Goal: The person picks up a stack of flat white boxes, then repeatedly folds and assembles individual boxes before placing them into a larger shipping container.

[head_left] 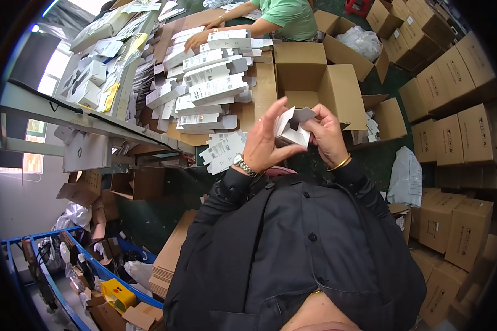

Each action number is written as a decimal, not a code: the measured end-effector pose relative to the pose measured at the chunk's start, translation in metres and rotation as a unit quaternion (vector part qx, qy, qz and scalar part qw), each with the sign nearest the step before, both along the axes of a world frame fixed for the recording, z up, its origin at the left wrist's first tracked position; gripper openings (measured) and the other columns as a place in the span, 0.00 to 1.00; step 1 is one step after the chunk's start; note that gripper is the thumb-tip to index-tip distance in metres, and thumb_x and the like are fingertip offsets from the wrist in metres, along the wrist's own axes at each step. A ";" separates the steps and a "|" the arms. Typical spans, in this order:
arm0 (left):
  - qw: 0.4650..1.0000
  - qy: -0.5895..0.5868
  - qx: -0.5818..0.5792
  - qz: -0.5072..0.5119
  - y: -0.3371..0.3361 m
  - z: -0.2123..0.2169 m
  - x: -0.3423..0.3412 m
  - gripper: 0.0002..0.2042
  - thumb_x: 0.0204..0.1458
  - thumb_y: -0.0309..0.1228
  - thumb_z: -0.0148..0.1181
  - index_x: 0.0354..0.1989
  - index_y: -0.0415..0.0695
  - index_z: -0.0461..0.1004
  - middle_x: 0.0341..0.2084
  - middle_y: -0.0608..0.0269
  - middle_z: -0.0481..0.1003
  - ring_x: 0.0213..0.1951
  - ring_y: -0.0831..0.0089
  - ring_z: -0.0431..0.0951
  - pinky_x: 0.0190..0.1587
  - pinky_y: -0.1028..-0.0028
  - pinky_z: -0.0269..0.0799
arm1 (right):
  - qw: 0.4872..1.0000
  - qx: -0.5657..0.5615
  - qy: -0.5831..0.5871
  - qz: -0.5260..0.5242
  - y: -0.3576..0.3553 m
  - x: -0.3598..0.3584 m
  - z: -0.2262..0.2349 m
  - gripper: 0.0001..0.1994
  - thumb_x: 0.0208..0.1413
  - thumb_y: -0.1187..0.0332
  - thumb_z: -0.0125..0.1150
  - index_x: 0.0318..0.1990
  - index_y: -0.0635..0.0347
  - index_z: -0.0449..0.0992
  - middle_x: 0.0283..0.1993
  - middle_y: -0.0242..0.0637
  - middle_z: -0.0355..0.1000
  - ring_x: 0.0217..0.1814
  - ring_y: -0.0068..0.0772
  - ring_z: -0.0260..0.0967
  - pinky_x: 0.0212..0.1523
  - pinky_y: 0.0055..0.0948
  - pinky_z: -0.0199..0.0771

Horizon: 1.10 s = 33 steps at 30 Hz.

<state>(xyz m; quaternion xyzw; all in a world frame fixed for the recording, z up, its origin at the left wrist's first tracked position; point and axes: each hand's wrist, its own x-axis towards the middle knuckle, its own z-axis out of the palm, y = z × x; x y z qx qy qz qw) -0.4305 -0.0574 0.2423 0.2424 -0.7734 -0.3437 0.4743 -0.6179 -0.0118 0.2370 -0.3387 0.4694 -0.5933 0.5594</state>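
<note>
Head view, centre of the frame: a small white carton (291, 129) is held up between both hands, its top flaps standing open and not yet tucked. The left hand (265, 140), with a wristwatch, is curled around the carton's left side, thumb and fingers closed on it; the right hand (328, 135), with a gold bangle, pinches the right side and an upper flap. Judging by the loose flaps, the folding looks partly done, with closing left. Just left of the hands, a heap of flat white carton blanks (222, 150) with dark printed panels waits on the cardboard-covered table (262, 88), and a larger spread of similar white cartons (212, 71) runs toward the upper left. Behind the hands stands an open brown shipping box (315, 80). At top centre another person in a green shirt (284, 16) rests a hand on the pile. Stacked brown boxes (453, 88) with small dark labels fill the right side.
</note>
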 end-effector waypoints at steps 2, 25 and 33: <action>0.999 -0.025 -0.016 -0.019 -0.002 0.000 0.004 0.38 0.41 0.41 0.80 0.61 0.44 0.68 0.45 0.49 0.75 0.44 0.47 0.76 0.47 0.56 0.74 | 1.000 0.004 -0.015 0.003 0.002 -0.002 0.001 0.06 0.58 0.79 0.59 0.39 0.57 0.70 0.34 0.25 0.74 0.25 0.09 0.65 0.22 0.14 0.61; 0.990 -0.116 -0.056 -0.059 -0.011 -0.015 0.032 0.49 0.30 0.38 0.87 0.63 0.42 0.63 0.46 0.50 0.75 0.44 0.50 0.80 0.45 0.61 0.78 | 0.981 -0.046 0.127 0.138 0.019 0.002 0.032 0.18 0.60 0.72 0.71 0.57 0.64 0.77 0.46 0.26 0.76 0.42 0.11 0.71 0.44 0.16 0.73; 0.969 -0.165 -0.164 -0.087 -0.005 -0.011 0.033 0.51 0.29 0.46 0.87 0.63 0.40 0.63 0.47 0.50 0.77 0.44 0.50 0.81 0.45 0.61 0.78 | 0.967 -0.025 0.184 0.174 0.031 0.002 0.021 0.15 0.58 0.71 0.74 0.50 0.63 0.77 0.42 0.24 0.75 0.37 0.10 0.67 0.39 0.16 0.71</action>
